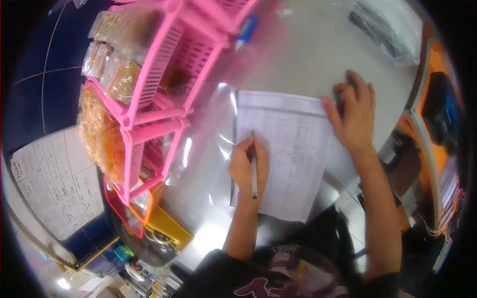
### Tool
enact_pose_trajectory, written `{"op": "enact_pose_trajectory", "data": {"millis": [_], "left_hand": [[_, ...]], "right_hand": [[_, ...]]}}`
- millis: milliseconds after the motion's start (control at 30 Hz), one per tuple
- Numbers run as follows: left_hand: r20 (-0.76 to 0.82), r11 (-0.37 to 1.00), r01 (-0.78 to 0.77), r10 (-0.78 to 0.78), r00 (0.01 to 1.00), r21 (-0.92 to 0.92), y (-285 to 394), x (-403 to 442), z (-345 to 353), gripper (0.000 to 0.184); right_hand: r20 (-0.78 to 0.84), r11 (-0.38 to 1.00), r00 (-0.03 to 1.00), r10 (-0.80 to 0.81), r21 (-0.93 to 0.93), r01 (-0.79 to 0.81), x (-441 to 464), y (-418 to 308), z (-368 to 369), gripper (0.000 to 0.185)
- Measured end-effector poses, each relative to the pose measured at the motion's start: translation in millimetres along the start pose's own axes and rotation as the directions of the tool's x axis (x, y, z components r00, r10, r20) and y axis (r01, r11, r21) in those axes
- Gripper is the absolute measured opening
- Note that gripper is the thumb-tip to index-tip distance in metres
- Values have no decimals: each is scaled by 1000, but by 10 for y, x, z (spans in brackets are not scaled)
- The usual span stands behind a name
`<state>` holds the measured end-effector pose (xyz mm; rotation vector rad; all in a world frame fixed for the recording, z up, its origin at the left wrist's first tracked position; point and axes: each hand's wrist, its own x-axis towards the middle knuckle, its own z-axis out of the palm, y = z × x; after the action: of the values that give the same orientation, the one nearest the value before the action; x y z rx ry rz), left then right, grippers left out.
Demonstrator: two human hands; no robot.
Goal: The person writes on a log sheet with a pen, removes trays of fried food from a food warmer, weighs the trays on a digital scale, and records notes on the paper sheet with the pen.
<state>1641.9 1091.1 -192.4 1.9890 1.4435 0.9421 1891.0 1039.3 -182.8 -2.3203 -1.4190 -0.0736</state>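
Note:
A printed paper form with handwriting (pixel 298 154) lies on the grey metal table (pixel 308 54). My left hand (pixel 249 166) is closed around a slim pen (pixel 254 176), its upper end pointing away from me, over the left part of the sheet. At the sheet's upper right corner rests my right hand (pixel 355 114), fingers apart and bent, with the thumb near the paper's edge. Whether the pen touches the paper cannot be made out.
Pink plastic racks (pixel 154 116) holding clear bags of goods (pixel 119 79) stand at the left. A blue marker (pixel 246 32) lies beside them. Plastic-wrapped dark items (pixel 377 32) are at the upper right. A written chart (pixel 57 179) is at the far left.

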Motion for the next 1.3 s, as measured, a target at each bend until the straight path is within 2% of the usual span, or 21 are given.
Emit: {"op": "enact_pose_trajectory", "data": {"millis": [433, 533, 600, 733, 933, 1033, 1100, 1300], "left_hand": [[-17, 999, 48, -48, 999, -4, -27, -6, 24, 18], [-30, 999, 29, -29, 999, 13, -3, 14, 27, 18], [-65, 999, -43, 44, 997, 22, 13, 34, 32, 18], [-29, 1000, -1, 2, 1000, 25, 10, 12, 16, 18], [-23, 995, -62, 64, 998, 76, 18, 26, 17, 19], [-6, 998, -39, 40, 999, 57, -14, 5, 15, 19], [-34, 998, 45, -44, 998, 34, -11, -1, 27, 19], [-32, 998, 44, -43, 999, 46, 18, 7, 30, 19]], "right_hand": [[7, 998, 1000, -25, -58, 25, 9, 9, 18, 43], [17, 997, 999, -33, -69, 34, 11, 7, 10, 46], [21, 997, 999, -31, -66, 32, 14, 7, 6, 48], [20, 996, 999, -32, -83, 34, 6, 10, 16, 49], [29, 996, 999, -18, -84, 20, 6, 16, 18, 51], [24, 997, 999, -22, -78, 24, 6, 26, 26, 52], [27, 997, 999, -20, -76, 22, 14, 25, 23, 51], [25, 998, 1000, -8, -66, 9, 4, 31, 25, 51]]}}
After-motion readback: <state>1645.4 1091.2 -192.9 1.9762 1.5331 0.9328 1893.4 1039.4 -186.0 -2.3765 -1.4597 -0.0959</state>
